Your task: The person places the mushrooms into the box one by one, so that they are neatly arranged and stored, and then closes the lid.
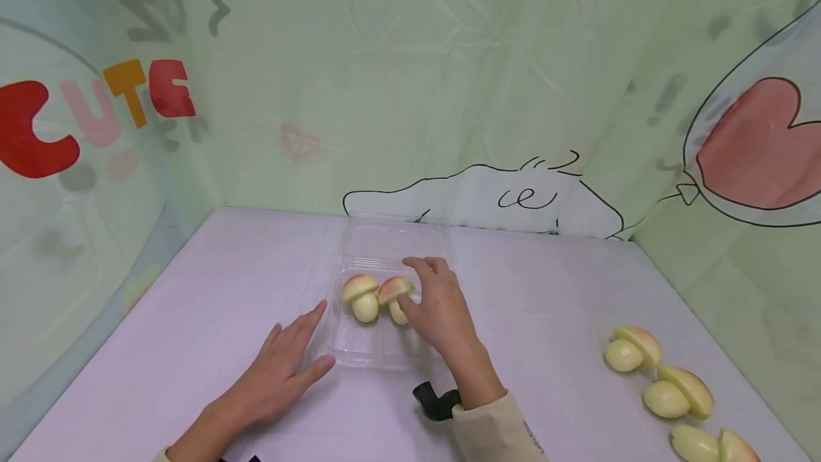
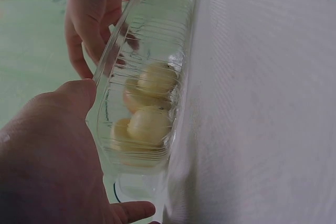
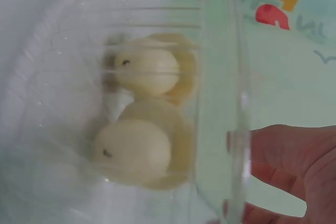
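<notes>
A clear plastic clamshell container (image 1: 385, 351) stands on the table with its lid (image 1: 398, 237) folded back. Two mushroom-shaped pieces lie side by side in it: a left mushroom (image 1: 365, 306) and a right mushroom (image 1: 393, 291), each with a cream stem and a reddish-tinted cap. Over the container's right side is my right hand (image 1: 442, 305), fingers loosely bent above the right mushroom and partly covering it. My left hand (image 1: 280, 369) lies along the left wall, fingers extended and thumb spread. In the left wrist view, its thumb (image 2: 79, 95) is right at the rim.
At the right of the table lie several more mushrooms, including a back one (image 1: 631, 349), a middle one (image 1: 678, 392) and a front one (image 1: 712, 445). A printed curtain (image 1: 410, 91) encloses the table (image 1: 545, 348) at the back and sides.
</notes>
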A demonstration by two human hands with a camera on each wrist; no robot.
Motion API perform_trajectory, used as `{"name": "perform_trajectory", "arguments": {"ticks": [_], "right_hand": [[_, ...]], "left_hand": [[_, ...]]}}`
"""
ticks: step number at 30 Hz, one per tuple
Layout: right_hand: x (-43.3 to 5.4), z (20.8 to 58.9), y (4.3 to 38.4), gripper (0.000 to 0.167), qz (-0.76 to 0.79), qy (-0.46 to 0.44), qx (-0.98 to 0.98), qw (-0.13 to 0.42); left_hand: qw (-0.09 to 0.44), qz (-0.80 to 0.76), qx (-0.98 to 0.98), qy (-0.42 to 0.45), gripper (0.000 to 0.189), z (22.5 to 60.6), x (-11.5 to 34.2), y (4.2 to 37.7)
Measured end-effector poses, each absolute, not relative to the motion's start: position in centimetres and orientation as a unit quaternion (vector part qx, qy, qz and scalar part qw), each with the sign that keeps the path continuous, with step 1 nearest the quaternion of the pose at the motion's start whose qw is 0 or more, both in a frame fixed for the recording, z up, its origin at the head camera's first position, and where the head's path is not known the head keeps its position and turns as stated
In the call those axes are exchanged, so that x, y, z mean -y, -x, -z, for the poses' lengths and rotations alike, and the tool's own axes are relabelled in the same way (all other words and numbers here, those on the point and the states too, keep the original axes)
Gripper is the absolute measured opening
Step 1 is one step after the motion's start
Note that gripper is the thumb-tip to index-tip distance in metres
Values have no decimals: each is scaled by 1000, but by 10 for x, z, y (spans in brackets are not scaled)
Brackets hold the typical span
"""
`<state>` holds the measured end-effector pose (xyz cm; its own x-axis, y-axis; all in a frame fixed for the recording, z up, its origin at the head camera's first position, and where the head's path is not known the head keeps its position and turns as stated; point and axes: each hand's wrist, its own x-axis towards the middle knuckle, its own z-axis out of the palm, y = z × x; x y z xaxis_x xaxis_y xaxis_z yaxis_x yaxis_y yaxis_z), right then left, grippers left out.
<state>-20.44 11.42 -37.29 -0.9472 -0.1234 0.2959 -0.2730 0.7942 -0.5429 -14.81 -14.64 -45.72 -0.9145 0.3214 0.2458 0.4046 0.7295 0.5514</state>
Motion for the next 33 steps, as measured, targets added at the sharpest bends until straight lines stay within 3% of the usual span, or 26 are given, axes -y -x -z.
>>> {"name": "perform_trajectory", "arguments": {"ticks": [33], "right_hand": [[-129, 356, 204, 54, -307, -68, 940, 132]], "left_hand": [[63, 311, 928, 196, 75, 457, 146, 148]]}}
